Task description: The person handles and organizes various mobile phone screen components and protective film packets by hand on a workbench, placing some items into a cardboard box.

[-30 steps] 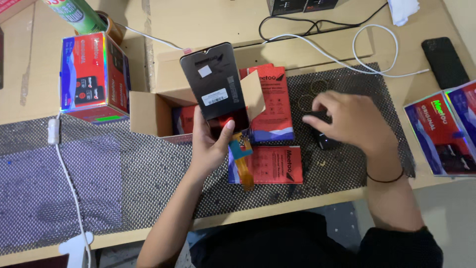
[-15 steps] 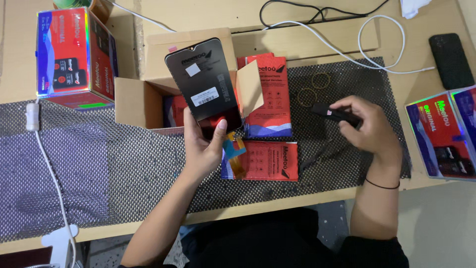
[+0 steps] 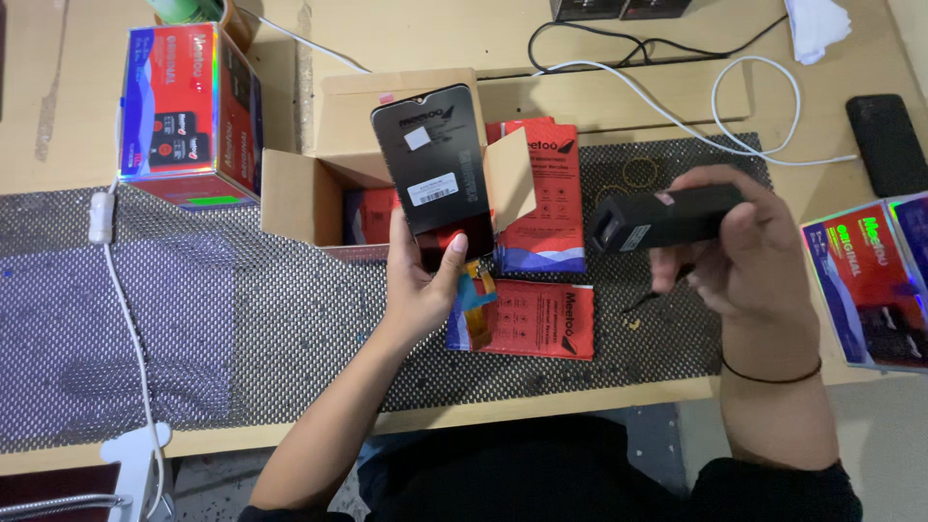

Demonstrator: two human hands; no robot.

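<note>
While tilted upright over the open cardboard box (image 3: 300,198) near the table's far edge, the flat black phone screen panel (image 3: 435,174), bearing white stickers, sits clamped in the left hand (image 3: 420,285). The right hand (image 3: 744,256) grips a black rectangular handheld device (image 3: 662,217).

Glossy phone screen (image 3: 437,174), matt plastic scanner (image 3: 667,217)

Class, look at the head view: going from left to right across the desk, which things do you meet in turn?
White cord → colourful box → cardboard box → phone screen panel in the left hand → black scanner in the right hand → black phone.
</note>
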